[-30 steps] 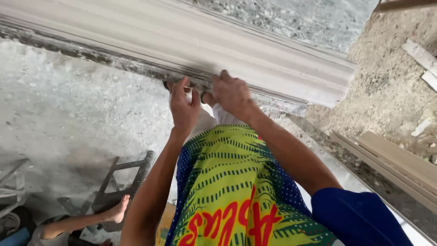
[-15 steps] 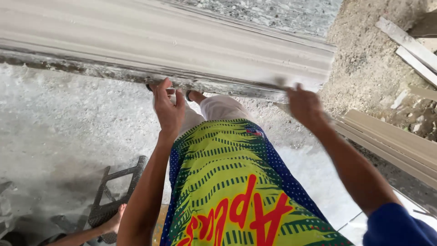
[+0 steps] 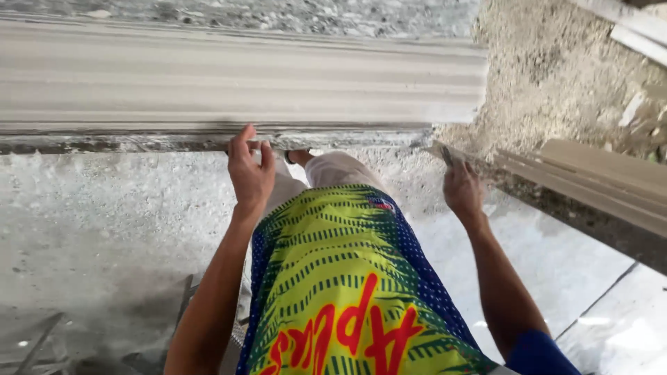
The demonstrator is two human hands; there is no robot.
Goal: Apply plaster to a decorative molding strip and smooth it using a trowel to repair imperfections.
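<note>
Moulded cornice strip, run along the wall's far edge, mortar under it looks rough

Left hand fingers spread against its underside; right hand pinches a small trowel at its right end. A slip could chip that end.

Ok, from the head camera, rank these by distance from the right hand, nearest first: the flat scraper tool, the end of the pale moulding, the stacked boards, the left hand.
1. Flat scraper tool: in the right hand fingers.
2. End of the pale moulding: just above the hand.
3. Stacked boards: off to the right.
4. Left hand: far left, under the moulding's lower edge.
</note>
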